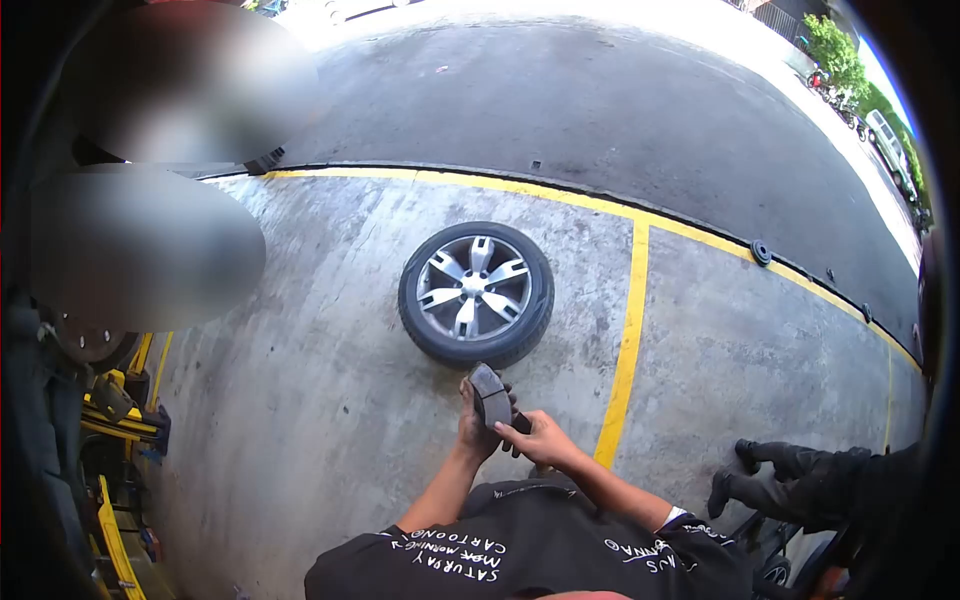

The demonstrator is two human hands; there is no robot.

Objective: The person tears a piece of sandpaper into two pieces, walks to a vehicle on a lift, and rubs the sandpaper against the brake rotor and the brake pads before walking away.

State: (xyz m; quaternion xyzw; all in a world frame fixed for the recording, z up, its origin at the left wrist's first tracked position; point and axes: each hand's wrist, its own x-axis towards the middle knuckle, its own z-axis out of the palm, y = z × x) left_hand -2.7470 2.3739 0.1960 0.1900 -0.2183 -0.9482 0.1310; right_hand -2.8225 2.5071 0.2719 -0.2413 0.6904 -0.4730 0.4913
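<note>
A grey brake pad (491, 396) with a groove across its face is held up in front of my chest. My left hand (473, 428) is closed around it from the left and behind, with darkened fingertips showing past its right edge. From the right, my right hand (541, 436) pinches its lower end between thumb and fingers. A small dark piece beside the right fingers is too unclear to name. Just beyond my hands, a tire on a silver alloy wheel (474, 288) lies flat on the concrete floor.
Yellow lines (626, 340) mark the floor. Yellow-and-black equipment (120, 500) stands at the left, below blurred areas. Another person's dark-clad legs (790, 480) extend from the right. A small round black part (761, 252) sits at the floor's far edge, before the asphalt.
</note>
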